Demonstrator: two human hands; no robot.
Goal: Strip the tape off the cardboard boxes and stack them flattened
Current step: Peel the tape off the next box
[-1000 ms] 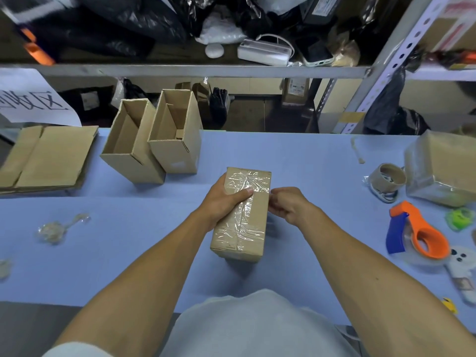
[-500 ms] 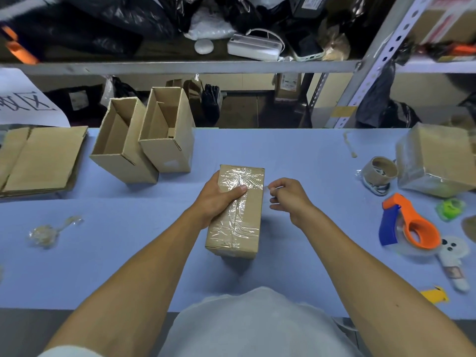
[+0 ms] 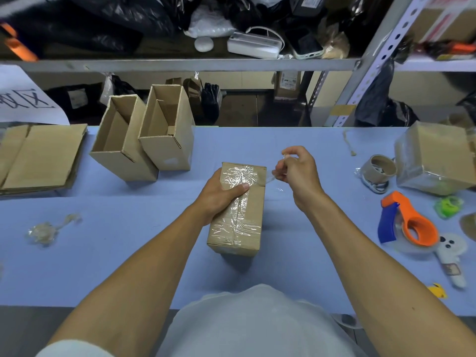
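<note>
A small taped cardboard box [image 3: 242, 222] lies at the middle of the blue table [image 3: 128, 240], its top covered in wrinkled clear tape. My left hand [image 3: 219, 194] grips its left side, thumb pressed on the top. Just right of the box's far corner, my right hand [image 3: 296, 171] pinches a strip of clear tape [image 3: 270, 178] that runs back to that corner. Two opened boxes [image 3: 144, 135] stand at the back left. Flattened cardboard [image 3: 38, 155] lies at the far left.
Another tape-wrapped box [image 3: 435, 158] sits at the right, with a near-empty tape roll [image 3: 378, 168] beside it. An orange and blue tape dispenser [image 3: 409, 222] lies at the right front. A wad of stripped tape [image 3: 43, 231] lies at the left. A metal shelf [image 3: 180, 64] crosses behind the table.
My right hand has lifted up and to the right from the box's right edge, drawing a strip of clear tape off its far corner. My left hand keeps its hold.
</note>
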